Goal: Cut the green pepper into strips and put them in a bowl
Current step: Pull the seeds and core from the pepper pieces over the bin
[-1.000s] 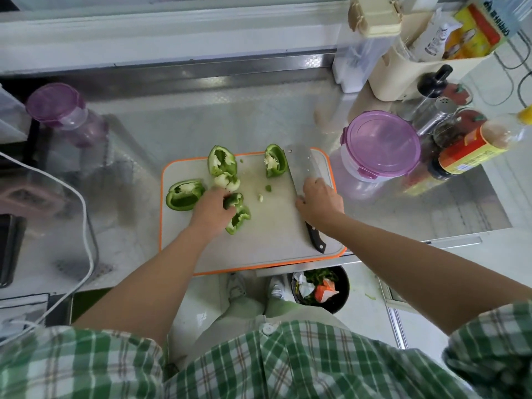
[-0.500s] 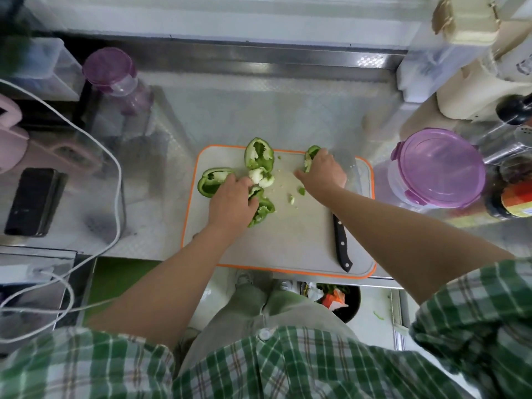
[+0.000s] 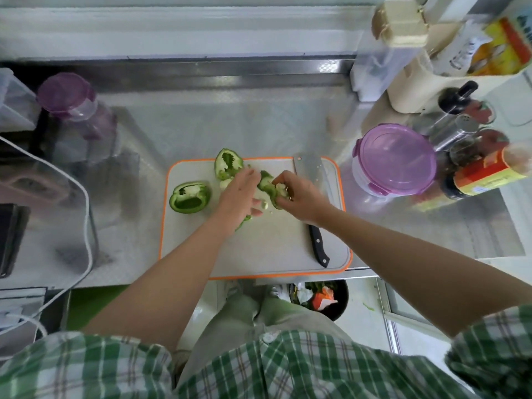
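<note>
Pepper piece pinched above board centre by right hand, fingers curled round white core, likely for deseeding. Left hand spread loosely against it, steadying. Knife laid at 3 o'clock, clear of fingers.

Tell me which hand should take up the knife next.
Right, likely: the knife lies at the right of the cutting board, partly under the right hand; the left hand sits farther off, beyond the pepper piece.

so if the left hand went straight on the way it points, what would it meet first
Probably the pepper piece held in the right hand, just ahead of the left hand; depth is unclear.
</note>
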{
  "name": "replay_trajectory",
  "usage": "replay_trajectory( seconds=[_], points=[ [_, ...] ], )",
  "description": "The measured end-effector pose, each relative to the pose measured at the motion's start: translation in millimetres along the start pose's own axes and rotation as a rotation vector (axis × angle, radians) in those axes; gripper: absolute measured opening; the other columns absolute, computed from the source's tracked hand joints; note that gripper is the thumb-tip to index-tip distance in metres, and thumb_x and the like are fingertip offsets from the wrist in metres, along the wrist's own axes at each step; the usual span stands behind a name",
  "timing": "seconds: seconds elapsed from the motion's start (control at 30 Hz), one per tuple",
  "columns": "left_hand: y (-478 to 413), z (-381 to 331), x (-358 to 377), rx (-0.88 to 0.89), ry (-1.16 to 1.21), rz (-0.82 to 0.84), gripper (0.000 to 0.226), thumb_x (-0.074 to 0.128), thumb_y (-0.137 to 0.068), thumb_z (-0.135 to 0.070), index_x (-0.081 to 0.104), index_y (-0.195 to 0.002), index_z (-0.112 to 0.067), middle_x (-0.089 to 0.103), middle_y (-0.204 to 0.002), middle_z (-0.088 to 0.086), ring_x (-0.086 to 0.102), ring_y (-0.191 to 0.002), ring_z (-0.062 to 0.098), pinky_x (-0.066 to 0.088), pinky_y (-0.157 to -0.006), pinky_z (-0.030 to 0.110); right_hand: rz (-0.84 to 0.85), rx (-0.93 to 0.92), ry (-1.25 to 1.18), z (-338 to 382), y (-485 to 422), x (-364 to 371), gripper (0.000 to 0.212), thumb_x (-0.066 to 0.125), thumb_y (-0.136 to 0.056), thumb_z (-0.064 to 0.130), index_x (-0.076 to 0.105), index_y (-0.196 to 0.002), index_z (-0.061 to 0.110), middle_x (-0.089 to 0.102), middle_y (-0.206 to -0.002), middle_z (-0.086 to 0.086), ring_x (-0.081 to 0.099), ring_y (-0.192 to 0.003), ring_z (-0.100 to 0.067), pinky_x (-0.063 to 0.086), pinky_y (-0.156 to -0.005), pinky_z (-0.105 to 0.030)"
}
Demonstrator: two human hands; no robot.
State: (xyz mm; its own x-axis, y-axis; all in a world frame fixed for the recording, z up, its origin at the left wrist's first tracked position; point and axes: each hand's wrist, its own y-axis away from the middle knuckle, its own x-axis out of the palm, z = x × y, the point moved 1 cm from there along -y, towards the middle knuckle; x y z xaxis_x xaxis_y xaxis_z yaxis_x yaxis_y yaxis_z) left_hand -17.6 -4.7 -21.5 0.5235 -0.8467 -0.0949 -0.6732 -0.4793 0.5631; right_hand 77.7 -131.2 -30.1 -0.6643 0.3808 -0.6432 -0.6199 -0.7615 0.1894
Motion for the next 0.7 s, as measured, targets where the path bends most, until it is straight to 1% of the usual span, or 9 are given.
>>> replay_trajectory(
  seconds=[0.07,0.1,0.2,0.27,0.4,0.47,0.53,0.6,0.7],
  points=[
    [7.9,-0.2,9.3,-0.112,0.099,0.136,0.031,0.046,-0.101,-0.037,0.048,-0.127,-0.021,0.054,-0.102,0.007,0.064,-0.082,0.027,0.059,-0.075,0.043,-0.020,-0.013,-0.013,2.3,14.4,-0.5,0.023,0.064,-0.080,0.004,0.058,-0.102,0.005,0.046,-0.066,0.016,0.048,-0.059,0.005,0.034,-0.056,-0.008],
    [11.5,2.4,12.4,-0.118,0.123,0.180,0.028,0.047,-0.101,-0.034,0.049,-0.124,-0.019,0.056,-0.100,0.010,0.065,-0.080,0.028,0.059,-0.075,0.044,-0.036,-0.013,-0.016,3.6,22.1,0.0,0.022,0.064,-0.080,0.005,0.059,-0.102,0.007,0.047,-0.066,0.015,0.048,-0.059,0.002,0.034,-0.055,-0.008],
    [23.4,14.5,19.1,-0.065,0.186,0.245,0.020,0.049,-0.101,-0.024,0.053,-0.115,-0.012,0.063,-0.094,0.013,0.067,-0.072,0.024,0.060,-0.075,0.043,-0.091,0.014,-0.017,5.6,46.7,4.6,0.021,0.065,-0.081,0.008,0.060,-0.101,0.007,0.050,-0.066,0.009,0.045,-0.060,-0.013,0.033,-0.053,-0.013],
    [32.9,22.7,21.1,-0.047,0.188,0.273,0.018,0.050,-0.100,-0.022,0.054,-0.113,-0.009,0.063,-0.094,0.014,0.067,-0.071,0.023,0.060,-0.074,0.042,-0.094,0.058,-0.028,5.7,64.9,8.4,0.018,0.066,-0.083,0.012,0.060,-0.100,0.008,0.049,-0.065,0.011,0.046,-0.063,-0.015,0.034,-0.054,-0.014],
    [55.7,40.3,24.5,-0.050,0.123,0.364,0.021,0.049,-0.101,-0.022,0.051,-0.117,-0.009,0.064,-0.093,0.013,0.068,-0.070,0.023,0.061,-0.074,0.043,-0.124,0.178,-0.043,7.2,105.1,21.4,0.013,0.068,-0.084,0.018,0.060,-0.093,0.013,0.049,-0.065,0.011,0.047,-0.064,-0.014,0.034,-0.054,-0.013],
    [69.1,51.1,26.6,-0.049,0.066,0.410,0.021,0.048,-0.101,-0.021,0.051,-0.118,-0.008,0.063,-0.093,0.012,0.067,-0.070,0.022,0.061,-0.074,0.042,-0.130,0.238,-0.031,6.0,126.4,29.9,0.013,0.067,-0.083,0.020,0.059,-0.090,0.013,0.053,-0.070,0.005,0.050,-0.068,-0.017,0.035,-0.055,-0.019],
    [82.3,60.5,31.3,-0.033,0.002,0.492,0.020,0.046,-0.102,-0.019,0.050,-0.118,-0.007,0.061,-0.094,0.013,0.067,-0.072,0.022,0.061,-0.069,0.037,-0.098,0.301,0.014,5.7,146.1,36.1,0.019,0.066,-0.083,0.022,0.061,-0.097,0.010,0.057,-0.081,-0.001,0.052,-0.077,-0.019,0.036,-0.064,-0.026],
    [93.4,70.9,39.7,-0.013,-0.069,0.559,0.020,0.045,-0.103,-0.017,0.050,-0.119,-0.008,0.061,-0.096,0.012,0.068,-0.075,0.023,0.061,-0.066,0.034,-0.059,0.376,0.058,4.6,165.4,38.4,0.027,0.064,-0.085,0.024,0.061,-0.107,0.009,0.056,-0.092,-0.003,0.051,-0.085,-0.021,0.037,-0.071,-0.026],
    [106.1,83.0,57.2,0.022,-0.158,0.577,0.020,0.044,-0.103,-0.016,0.051,-0.120,-0.009,0.060,-0.100,0.014,0.066,-0.084,0.028,0.060,-0.076,0.041,-0.073,0.451,0.043,-0.6,191.8,36.9,0.027,0.063,-0.085,0.024,0.061,-0.109,0.011,0.058,-0.099,-0.006,0.053,-0.082,-0.022,0.042,-0.071,-0.029]
  ],
)
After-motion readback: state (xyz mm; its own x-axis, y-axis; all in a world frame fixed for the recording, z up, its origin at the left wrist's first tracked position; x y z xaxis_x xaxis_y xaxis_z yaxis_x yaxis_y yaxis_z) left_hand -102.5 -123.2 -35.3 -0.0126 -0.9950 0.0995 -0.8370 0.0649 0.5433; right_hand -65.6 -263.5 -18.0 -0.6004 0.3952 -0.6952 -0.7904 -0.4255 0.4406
